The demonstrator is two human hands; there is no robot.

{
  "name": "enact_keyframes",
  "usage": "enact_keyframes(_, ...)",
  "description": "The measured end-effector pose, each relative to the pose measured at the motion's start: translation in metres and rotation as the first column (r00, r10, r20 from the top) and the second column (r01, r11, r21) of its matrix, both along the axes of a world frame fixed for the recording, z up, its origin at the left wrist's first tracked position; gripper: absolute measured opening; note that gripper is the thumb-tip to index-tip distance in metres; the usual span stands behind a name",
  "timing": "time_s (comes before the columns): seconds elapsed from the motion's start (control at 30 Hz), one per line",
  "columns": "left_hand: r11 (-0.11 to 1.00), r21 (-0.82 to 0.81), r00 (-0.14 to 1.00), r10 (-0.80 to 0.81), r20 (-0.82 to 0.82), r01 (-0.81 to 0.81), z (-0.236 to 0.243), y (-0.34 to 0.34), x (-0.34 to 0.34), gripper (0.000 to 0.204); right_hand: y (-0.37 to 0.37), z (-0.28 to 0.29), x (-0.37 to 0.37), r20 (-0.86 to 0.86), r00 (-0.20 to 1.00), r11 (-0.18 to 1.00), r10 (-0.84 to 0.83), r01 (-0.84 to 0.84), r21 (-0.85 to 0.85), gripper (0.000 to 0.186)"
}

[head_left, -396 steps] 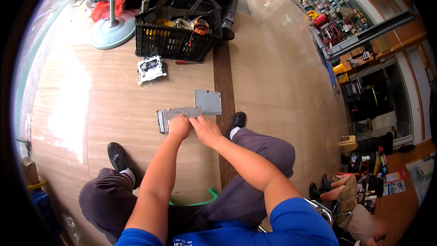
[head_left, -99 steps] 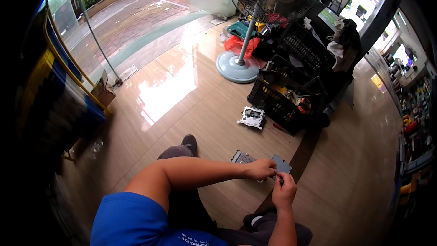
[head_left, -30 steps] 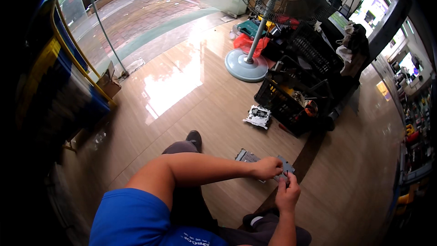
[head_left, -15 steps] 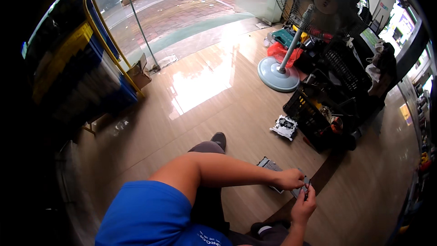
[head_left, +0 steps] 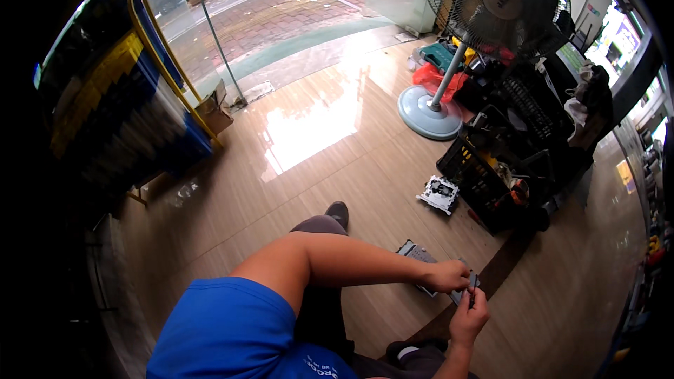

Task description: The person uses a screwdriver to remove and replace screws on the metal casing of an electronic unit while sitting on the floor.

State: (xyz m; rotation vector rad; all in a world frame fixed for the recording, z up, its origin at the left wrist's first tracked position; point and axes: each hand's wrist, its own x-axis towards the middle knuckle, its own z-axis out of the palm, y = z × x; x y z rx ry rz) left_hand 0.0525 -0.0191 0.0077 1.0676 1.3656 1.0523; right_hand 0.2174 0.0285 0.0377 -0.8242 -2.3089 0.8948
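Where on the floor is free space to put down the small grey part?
Bare floor lies left of the grey panel, up toward the fan base and the glass wall. It is crowded right of the hands, around the black crate and the small white unit.

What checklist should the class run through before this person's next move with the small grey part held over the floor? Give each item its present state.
1. Both hands on the small grey part: ok; left hand grips it from above, right hand from below.
2. Flat grey plate within reach: ok; it lies on the floor beside the left hand.
3. White and black module out of the way: ok; it sits apart, near the black crate.
4. Fan clear of the hands: ok.
5. Firmness of grip: cannot tell; too small.
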Motion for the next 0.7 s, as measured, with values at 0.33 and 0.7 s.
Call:
enact_keyframes(0.33, 1.0, 0.014, 1.0, 0.006, -0.027, -0.005, 0.003, -0.002, 0.0, 0.026, -0.002, 0.01, -0.002, 0.009, 1.0, 1.0, -0.001, 0.001, 0.028, 0.009)
enact_keyframes(0.7, 0.994, 0.095, 0.992, 0.056, -0.11, -0.045, 0.011, -0.005, -0.001, 0.025, 0.0, 0.009, -0.003, 0.004, 1.0, 0.999, 0.002, -0.002, 0.045, 0.009)
